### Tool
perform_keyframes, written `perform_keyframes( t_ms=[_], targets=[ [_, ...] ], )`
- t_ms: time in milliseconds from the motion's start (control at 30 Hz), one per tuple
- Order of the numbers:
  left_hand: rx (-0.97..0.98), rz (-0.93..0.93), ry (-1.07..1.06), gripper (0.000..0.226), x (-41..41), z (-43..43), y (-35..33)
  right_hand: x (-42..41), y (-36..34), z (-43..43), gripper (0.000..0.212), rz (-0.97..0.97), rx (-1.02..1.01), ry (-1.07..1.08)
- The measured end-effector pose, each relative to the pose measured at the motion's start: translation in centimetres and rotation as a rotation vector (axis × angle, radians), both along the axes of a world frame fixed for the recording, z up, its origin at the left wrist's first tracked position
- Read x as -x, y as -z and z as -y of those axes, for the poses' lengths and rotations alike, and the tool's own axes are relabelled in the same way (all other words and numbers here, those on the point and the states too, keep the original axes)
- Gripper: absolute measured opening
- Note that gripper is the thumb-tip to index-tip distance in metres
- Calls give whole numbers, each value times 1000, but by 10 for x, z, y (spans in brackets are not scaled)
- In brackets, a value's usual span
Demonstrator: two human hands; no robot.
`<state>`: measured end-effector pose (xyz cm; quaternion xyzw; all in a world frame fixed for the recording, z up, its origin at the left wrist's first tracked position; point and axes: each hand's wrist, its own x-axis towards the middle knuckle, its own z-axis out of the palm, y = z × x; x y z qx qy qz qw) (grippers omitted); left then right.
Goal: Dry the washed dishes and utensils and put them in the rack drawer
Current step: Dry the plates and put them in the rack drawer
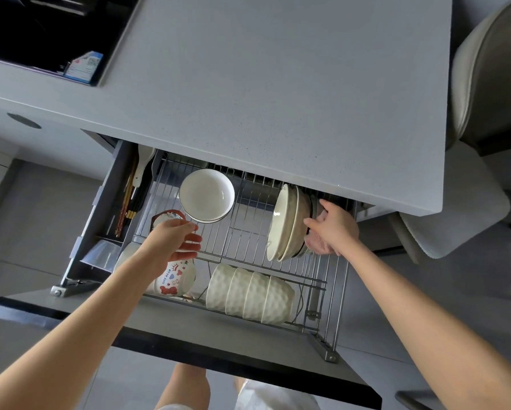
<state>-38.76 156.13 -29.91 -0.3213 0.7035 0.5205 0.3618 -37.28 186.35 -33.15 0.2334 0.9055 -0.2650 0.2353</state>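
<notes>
At the pulled-out rack drawer under a grey speckled stone counter, the left hand is curled round a bear-print ceramic bowl on the wire rack's left side. The right hand — thumb and forefinger extended — touches the glossy white plates standing on edge at the right, a pink cloth bunched under its palm. Ribbed white bowls lie nested in the front row.
</notes>
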Motion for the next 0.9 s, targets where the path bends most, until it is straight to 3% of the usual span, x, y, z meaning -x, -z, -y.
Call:
perform_keyframes(
  t_ms=[333, 500, 600, 700, 900],
  targets=[
    [-248, -180, -122, 44, -20, 43, -65, 23, -113, 150, 58, -318, 488, -272],
    [-445, -427, -215, 58, -52, 103, -111, 30, -146, 274, 43, -406, 630, -246],
    [-497, -570, -389, 48, -76, 161, -127, 22, -163, 363, 42, -410, 657, -263],
    [-511, -672, -553, 55, -103, 236, -143, 5, -175, 460, 49, -402, 696, -327],
    [-341, -831, -714, 51, -167, 415, -178, -46, -209, 674, 52, -412, 734, -461]
  ],
)
